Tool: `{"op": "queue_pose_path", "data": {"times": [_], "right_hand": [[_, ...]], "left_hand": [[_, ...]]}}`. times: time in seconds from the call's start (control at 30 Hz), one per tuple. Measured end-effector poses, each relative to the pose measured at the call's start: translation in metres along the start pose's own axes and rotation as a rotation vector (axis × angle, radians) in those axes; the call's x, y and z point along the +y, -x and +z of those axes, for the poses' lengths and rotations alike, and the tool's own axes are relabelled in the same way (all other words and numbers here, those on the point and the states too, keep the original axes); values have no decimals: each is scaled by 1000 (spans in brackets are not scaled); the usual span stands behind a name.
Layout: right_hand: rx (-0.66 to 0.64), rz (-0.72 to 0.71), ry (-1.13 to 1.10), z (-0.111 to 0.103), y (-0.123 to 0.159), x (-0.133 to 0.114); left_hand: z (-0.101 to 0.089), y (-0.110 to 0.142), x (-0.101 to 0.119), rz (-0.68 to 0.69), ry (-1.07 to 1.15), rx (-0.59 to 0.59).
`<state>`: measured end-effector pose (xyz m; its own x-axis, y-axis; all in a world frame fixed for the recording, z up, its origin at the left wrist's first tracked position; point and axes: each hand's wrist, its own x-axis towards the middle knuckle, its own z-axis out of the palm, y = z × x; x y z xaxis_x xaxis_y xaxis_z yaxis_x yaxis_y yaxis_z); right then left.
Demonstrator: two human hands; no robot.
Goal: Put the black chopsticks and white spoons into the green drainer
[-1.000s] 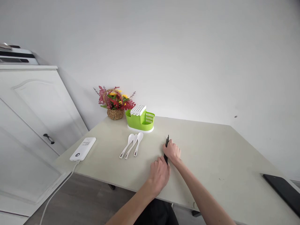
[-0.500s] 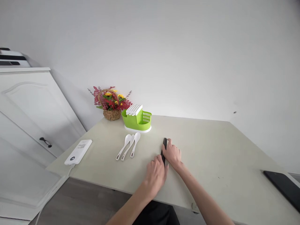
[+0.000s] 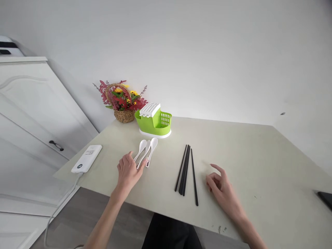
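Three white spoons [image 3: 147, 148] lie side by side, bowls pointing away from me. My left hand [image 3: 127, 172] is over their handle ends, thumb and forefinger apart on either side; whether it touches them I cannot tell. Several black chopsticks [image 3: 185, 169] rest on the table between my hands, most of them close together and one apart on the right. To the right of these, my right hand [image 3: 221, 188] is held with its forefinger stretched out, the other fingers bent and nothing in it.
Behind the spoons stands a green and white utensil holder [image 3: 153, 124], beside a wicker basket of artificial flowers [image 3: 124, 116]. A white power bank [image 3: 87, 159] with a cable lies at the table's left. A dark flat object [image 3: 325, 199] shows at the right edge.
Both hands have let go of the chopsticks, which now lie fanned out. My left hand has moved left to the spoons, my right hand to the right. The view has shifted slightly.
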<state>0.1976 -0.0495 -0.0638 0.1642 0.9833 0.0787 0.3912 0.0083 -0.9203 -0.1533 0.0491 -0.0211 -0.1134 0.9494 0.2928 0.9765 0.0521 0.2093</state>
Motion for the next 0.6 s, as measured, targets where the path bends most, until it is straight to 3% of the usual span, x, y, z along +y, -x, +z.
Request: {"op": "queue_pose_path", "data": {"times": [0.17, 0.37, 0.5, 0.6], "right_hand": [[49, 54, 25, 1, 12, 1], [57, 81, 50, 3, 11, 2], [72, 100, 53, 4, 11, 3], [84, 119, 54, 5, 12, -1]], "left_hand": [[14, -10, 11, 23, 21, -83], [30, -21, 39, 102, -96, -31], [30, -26, 39, 112, -196, 0], [23, -26, 33, 126, -246, -62]]}}
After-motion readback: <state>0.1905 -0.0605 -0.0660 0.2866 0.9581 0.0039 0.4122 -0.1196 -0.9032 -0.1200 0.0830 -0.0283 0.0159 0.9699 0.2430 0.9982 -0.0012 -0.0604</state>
